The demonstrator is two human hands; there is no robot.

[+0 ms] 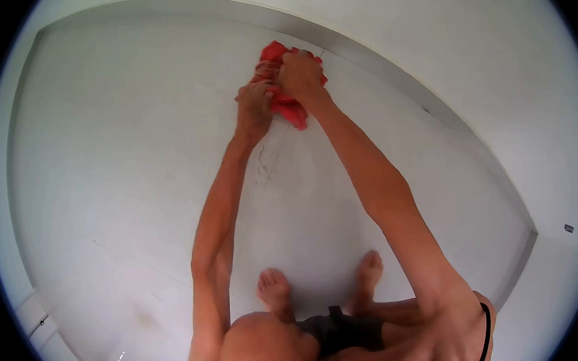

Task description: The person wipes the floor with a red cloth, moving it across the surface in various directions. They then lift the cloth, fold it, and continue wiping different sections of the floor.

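Observation:
A crumpled red cloth (290,110) lies on the pale floor close to the far wall. My left hand (256,107) has its fingers closed on the cloth's near left side. On the upper right part of it, my right hand (300,74) is bunched round the fabric, its knuckles upward and its fingertips hidden. Both arms reach forward, and the two hands are close together. Dark cracks or marks (262,162) show on the floor just below the cloth.
Grey skirting (376,60) runs along the base of the white wall (430,30). My bare feet (274,285) stand on the floor near my bent knees. A small dark fitting (568,229) sits on the right wall. A brownish stain (143,316) marks the floor at lower left.

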